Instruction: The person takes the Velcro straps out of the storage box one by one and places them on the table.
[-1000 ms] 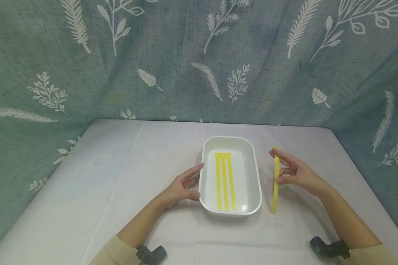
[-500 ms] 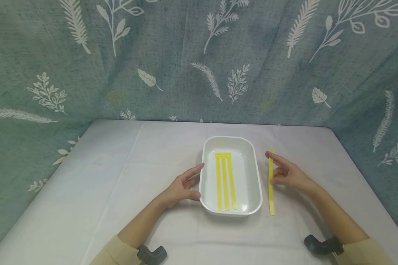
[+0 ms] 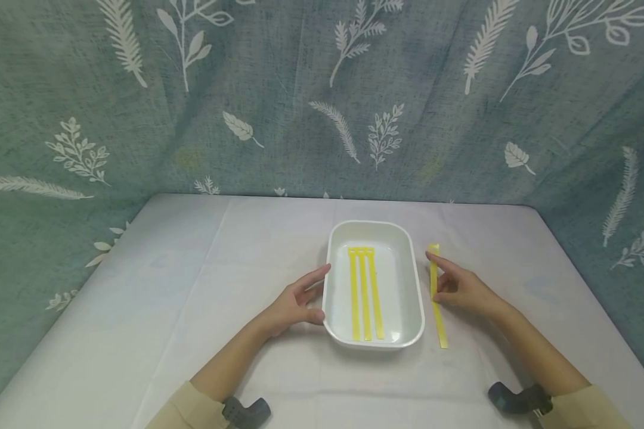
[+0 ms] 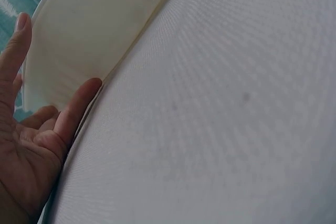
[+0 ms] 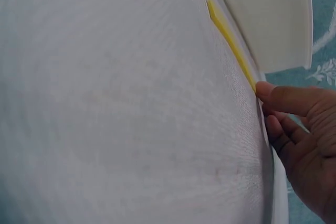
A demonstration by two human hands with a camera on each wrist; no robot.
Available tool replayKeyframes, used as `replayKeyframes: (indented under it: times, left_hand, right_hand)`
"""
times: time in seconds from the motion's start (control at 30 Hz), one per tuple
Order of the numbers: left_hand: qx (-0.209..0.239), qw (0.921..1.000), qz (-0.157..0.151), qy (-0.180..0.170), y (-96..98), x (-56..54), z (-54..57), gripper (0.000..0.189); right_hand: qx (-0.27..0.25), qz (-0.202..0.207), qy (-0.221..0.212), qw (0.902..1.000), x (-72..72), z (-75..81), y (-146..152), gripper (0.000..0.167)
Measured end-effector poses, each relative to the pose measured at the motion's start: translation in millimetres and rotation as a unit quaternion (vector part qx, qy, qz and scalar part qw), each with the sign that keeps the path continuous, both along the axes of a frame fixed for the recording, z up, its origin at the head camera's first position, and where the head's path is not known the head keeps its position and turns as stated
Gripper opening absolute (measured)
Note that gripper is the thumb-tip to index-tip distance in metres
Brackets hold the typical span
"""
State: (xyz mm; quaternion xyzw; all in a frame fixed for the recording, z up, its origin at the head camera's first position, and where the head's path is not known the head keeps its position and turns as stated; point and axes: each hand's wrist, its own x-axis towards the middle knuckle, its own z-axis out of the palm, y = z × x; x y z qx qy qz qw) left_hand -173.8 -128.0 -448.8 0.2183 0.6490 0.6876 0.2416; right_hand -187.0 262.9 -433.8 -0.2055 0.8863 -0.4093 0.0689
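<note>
Upright in the middle of the table stands a white rectangular tray (image 3: pixel 415 322). Flat on its floor lie several yellow strips with wider, slotted heads, like cable straps (image 3: pixel 365 298), side by side lengthwise. My left hand (image 3: pixel 292 304) rests against the tray's left wall with fingers spread; in the left wrist view the fingertips touch the outside of that wall. To the right of the tray, my right hand (image 3: pixel 464 289) holds another yellow cable strap (image 3: pixel 440 328), thumb at its middle and a fingertip near its head. In the right wrist view the thumb (image 5: pixel 265 88) covers part of it.
A white cloth (image 3: pixel 247 238) covers the table. Behind and beside it hangs a blue-green curtain (image 3: pixel 279 119) with white leaf prints. A dark device (image 3: pixel 517 398) sits on each forearm near the beige sleeves.
My right hand has moved left toward the tray and lower with the cable strap, whose head now leans to the left. My left hand, the tray and the straps inside have stayed put.
</note>
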Motion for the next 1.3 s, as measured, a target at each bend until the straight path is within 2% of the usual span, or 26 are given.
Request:
replayKeyframes:
  times: [0.17, 0.33, 0.47, 0.67, 0.97, 1.17, 1.3]
  left_hand:
    - [0.011, 0.9999, -0.003, -0.001, -0.1, 0.1, -1.4, 0.098]
    - [0.021, 0.9997, -0.007, -0.004, 0.4, -0.2, -2.1, 0.098]
    - [0.017, 0.9998, -0.006, -0.001, 0.5, -0.4, -2.0, 0.098]
    - [0.008, 0.9999, -0.006, 0.005, 0.5, -0.7, -1.8, 0.099]
    - [-0.015, 0.9999, 0.001, 0.002, -0.2, 0.3, -0.5, 0.103]
    - [-0.007, 1.0000, 0.000, -0.001, -0.5, -0.4, -1.1, 0.102]
    - [-0.006, 1.0000, -0.002, 0.000, -0.5, -0.4, -1.5, 0.104]
  right_hand:
    - [0.019, -0.011, 0.017, 0.9996, -0.7, -0.1, 0, 0.072]
    - [0.022, -0.021, 0.015, 0.9994, -0.6, 2.2, 1, 0.071]
    - [0.032, -0.032, 0.006, 0.9990, -0.5, 4.6, 1, 0.072]
    - [0.051, -0.062, -0.037, 0.9961, -4.7, 4.3, 0, 0.073]
    - [0.064, -0.056, -0.045, 0.9954, -11.3, 7.5, -1, 0.069]
    - [0.089, -0.068, -0.072, 0.9911, -17.1, 9.1, -3, 0.070]
    - [0.082, -0.067, -0.078, 0.9913, -17.0, 9.7, -3, 0.071]
